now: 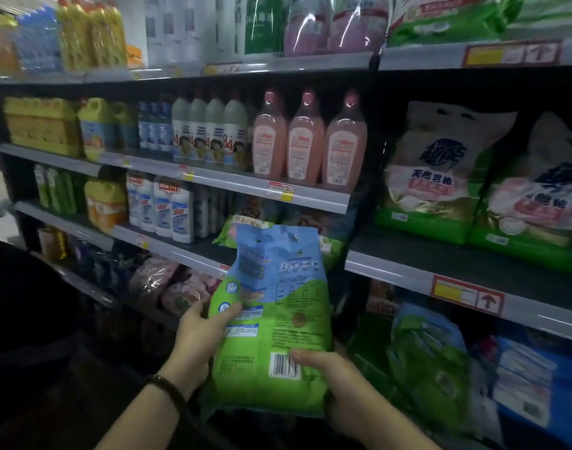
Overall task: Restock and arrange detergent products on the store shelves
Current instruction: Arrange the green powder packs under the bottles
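while both hands clamp a blue-and-green plastic detergent bag (271, 319) upright, left hand (201, 332) on its side, right hand (336, 381) at its bottom corner, grey store shelves (310, 198) behind

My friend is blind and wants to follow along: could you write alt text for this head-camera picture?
Two bare hands hold a blue-and-green detergent bag upright, barcode side toward the camera, before stocked store shelves. The left hand grips its left edge, the right hand its lower right corner. Three pink bottles stand on a shelf behind.
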The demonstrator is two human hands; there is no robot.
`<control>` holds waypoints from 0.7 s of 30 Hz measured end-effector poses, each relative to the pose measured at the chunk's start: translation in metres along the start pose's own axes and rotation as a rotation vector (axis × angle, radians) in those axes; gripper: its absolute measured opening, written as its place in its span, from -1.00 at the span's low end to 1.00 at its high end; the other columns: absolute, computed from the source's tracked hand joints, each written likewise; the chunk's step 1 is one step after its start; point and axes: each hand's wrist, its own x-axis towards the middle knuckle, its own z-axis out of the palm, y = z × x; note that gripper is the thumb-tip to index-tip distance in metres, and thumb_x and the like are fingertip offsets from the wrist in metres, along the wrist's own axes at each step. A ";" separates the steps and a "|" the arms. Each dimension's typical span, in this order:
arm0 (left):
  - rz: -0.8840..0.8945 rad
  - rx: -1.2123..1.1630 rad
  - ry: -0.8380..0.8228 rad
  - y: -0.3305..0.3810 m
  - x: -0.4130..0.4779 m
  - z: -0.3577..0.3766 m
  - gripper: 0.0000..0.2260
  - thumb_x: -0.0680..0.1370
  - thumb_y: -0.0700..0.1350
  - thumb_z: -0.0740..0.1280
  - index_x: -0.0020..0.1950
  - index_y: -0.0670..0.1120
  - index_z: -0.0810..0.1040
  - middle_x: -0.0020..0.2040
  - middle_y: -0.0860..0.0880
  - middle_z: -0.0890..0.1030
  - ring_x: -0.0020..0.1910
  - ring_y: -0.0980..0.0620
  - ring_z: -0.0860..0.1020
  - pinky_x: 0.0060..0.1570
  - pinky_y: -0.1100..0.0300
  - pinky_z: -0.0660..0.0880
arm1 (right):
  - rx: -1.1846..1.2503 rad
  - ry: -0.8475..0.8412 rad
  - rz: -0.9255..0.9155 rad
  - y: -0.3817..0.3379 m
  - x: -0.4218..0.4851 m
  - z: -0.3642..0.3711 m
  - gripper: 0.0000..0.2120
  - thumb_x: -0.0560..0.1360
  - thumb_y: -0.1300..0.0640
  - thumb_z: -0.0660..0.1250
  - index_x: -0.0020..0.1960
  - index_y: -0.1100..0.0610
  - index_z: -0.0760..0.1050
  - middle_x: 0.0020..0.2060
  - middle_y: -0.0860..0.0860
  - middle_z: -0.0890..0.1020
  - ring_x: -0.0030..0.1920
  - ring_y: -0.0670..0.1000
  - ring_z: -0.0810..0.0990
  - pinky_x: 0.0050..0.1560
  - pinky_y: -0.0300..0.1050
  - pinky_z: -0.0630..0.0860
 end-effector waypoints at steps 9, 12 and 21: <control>0.423 0.532 0.174 -0.048 0.040 -0.012 -0.07 0.25 0.26 0.58 0.57 0.07 0.36 0.30 -0.01 0.38 0.37 -0.04 0.46 0.43 0.05 0.38 | 0.096 0.055 -0.106 -0.045 0.124 0.041 -0.42 0.14 0.28 0.58 0.17 0.22 0.69 0.02 0.27 0.75 0.00 0.33 0.75 0.07 0.44 0.63; 0.616 0.573 0.251 -0.047 0.088 -0.004 -0.16 0.36 0.32 0.44 0.59 0.07 0.33 0.39 -0.09 0.36 0.41 -0.14 0.41 0.45 -0.08 0.39 | 0.106 0.037 -0.118 -0.071 0.175 0.063 -0.59 0.32 0.29 0.53 0.17 0.21 0.69 0.03 0.25 0.75 -0.01 0.29 0.75 0.10 0.32 0.65; 0.540 0.861 0.270 -0.003 0.254 0.032 -0.18 0.47 -0.22 0.36 0.67 0.20 0.13 0.46 -0.29 0.25 0.40 -0.40 0.34 0.40 -0.22 0.38 | -0.110 0.245 -0.425 -0.104 0.348 0.124 -0.19 0.11 -0.16 0.67 0.30 0.05 0.56 0.13 0.10 0.73 0.03 0.19 0.74 0.04 0.26 0.69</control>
